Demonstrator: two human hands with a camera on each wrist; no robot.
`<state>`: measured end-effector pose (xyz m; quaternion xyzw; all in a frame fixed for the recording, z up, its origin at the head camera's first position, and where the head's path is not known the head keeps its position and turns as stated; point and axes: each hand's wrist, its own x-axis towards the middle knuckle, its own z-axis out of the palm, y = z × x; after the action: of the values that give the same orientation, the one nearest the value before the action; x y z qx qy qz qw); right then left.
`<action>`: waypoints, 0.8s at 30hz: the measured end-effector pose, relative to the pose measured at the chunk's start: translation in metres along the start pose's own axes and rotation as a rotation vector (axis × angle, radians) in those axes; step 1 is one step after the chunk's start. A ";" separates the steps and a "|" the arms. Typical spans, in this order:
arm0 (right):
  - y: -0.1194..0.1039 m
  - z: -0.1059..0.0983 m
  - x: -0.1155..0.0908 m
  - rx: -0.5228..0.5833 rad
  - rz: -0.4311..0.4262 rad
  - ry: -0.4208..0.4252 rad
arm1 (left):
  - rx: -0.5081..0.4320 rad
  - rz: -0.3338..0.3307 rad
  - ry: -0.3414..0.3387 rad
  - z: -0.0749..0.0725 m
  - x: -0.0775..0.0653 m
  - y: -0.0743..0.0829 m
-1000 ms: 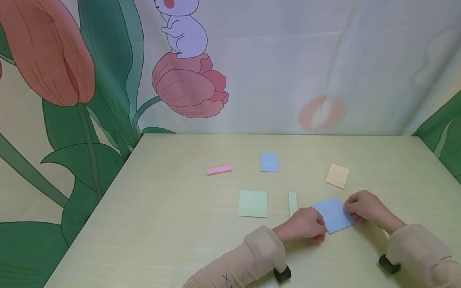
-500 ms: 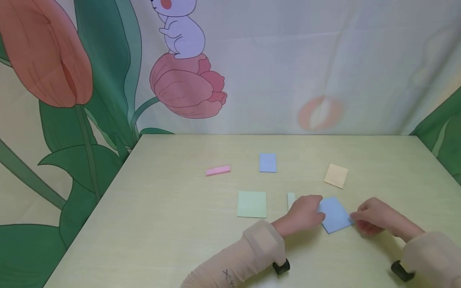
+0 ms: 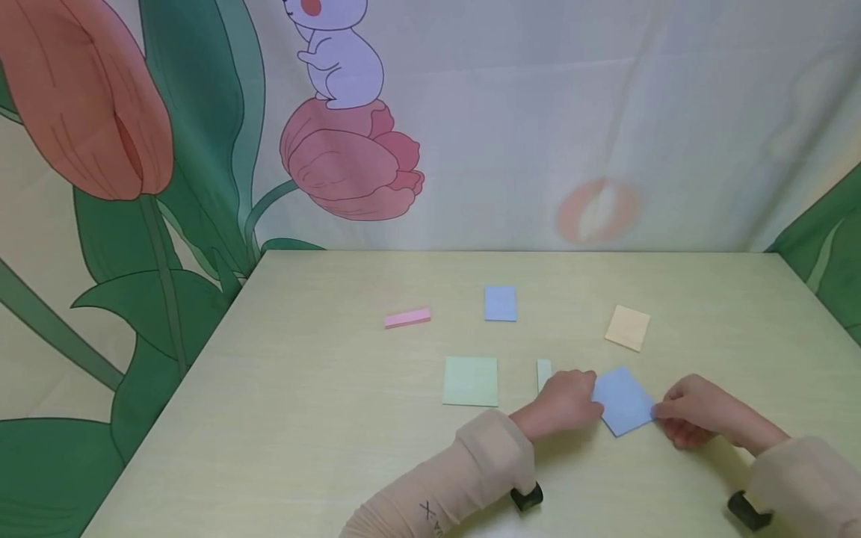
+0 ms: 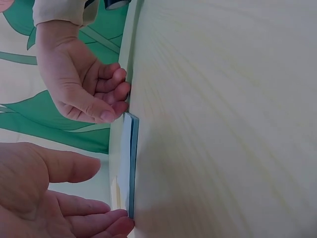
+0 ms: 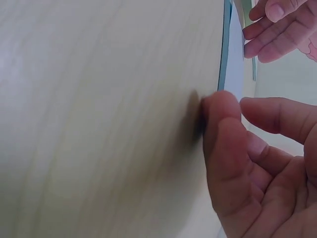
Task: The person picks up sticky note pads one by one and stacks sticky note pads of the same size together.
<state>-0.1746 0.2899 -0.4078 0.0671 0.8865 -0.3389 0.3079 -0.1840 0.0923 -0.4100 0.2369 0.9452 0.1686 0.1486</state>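
Observation:
A square blue sticky-note pad (image 3: 622, 401) lies turned cornerwise on the table between the two hands. My left hand (image 3: 563, 403) is at its left side; in the left wrist view the outstretched fingertips (image 4: 119, 218) touch the pad's edge, while the thumb stands apart above. At the right corner, my right hand (image 3: 693, 415) pinches the blue pad between thumb and index finger, its other fingers curled under. The near side of the pad (image 4: 132, 163) shows a slim stack with a slightly raised top layer. A narrow pale green strip pad (image 3: 543, 373) is partly hidden behind my left hand.
On the pale wooden table (image 3: 303, 418) lie a square green sticky-note pad (image 3: 470, 381), a smaller blue pad (image 3: 500, 303), a pink strip pad (image 3: 407, 318) and a cream pad (image 3: 627, 328). A printed cloth (image 3: 498, 134) hangs behind the table's far edge.
My left hand has shifted up along the blue pad's left side and its fingers have spread. My right hand has moved slightly right and down to the pad's right corner. The other pads stay put.

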 end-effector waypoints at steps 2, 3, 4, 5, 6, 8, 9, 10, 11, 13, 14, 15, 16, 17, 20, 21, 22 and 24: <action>0.000 0.000 0.000 -0.003 -0.003 0.003 | 0.009 0.005 0.003 0.001 0.001 0.000; 0.000 0.000 0.001 -0.006 -0.003 0.006 | 0.013 0.006 0.005 0.002 0.001 -0.001; 0.000 0.000 0.001 -0.008 -0.003 0.009 | 0.019 0.008 0.007 0.002 0.001 -0.001; -0.001 0.000 0.001 -0.011 -0.003 0.011 | 0.024 0.010 0.010 0.003 0.001 -0.001; -0.001 -0.001 0.002 -0.011 -0.003 0.014 | 0.028 0.011 0.012 0.003 0.001 0.000; -0.001 -0.001 0.002 -0.009 0.000 0.021 | 0.027 0.009 0.012 0.003 0.000 0.000; 0.000 -0.001 0.003 -0.008 -0.006 0.022 | 0.025 0.009 0.012 0.003 0.000 0.000; 0.000 -0.001 0.003 -0.005 -0.012 0.024 | 0.024 0.009 0.012 0.003 -0.001 0.000; 0.000 -0.001 0.004 -0.007 -0.018 0.028 | 0.021 0.008 0.011 0.003 -0.002 0.000; 0.001 -0.001 0.005 -0.010 -0.029 0.036 | 0.012 0.005 0.006 0.002 -0.003 0.001; 0.000 0.000 0.005 -0.013 -0.030 0.041 | 0.010 0.004 0.003 0.002 -0.004 0.001; 0.000 0.000 0.006 -0.017 -0.039 0.044 | 0.008 0.003 0.001 0.001 -0.005 0.002; 0.000 0.000 0.006 -0.021 -0.041 0.048 | 0.007 0.000 -0.001 0.001 -0.006 0.002; 0.000 0.000 0.006 -0.026 -0.042 0.052 | 0.004 -0.003 -0.003 0.001 -0.006 0.003; -0.001 0.000 0.006 -0.026 -0.048 0.057 | 0.001 -0.008 -0.002 -0.001 -0.008 0.004; -0.002 0.000 0.006 -0.025 -0.051 0.058 | -0.001 -0.008 -0.001 -0.001 -0.009 0.004; -0.002 0.000 0.006 -0.025 -0.051 0.061 | -0.003 -0.010 0.000 -0.001 -0.009 0.004; -0.003 -0.001 0.007 -0.025 -0.053 0.066 | -0.006 -0.010 0.001 -0.002 -0.010 0.004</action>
<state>-0.1813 0.2877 -0.4097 0.0510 0.9017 -0.3333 0.2705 -0.1746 0.0905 -0.4048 0.2315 0.9460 0.1706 0.1494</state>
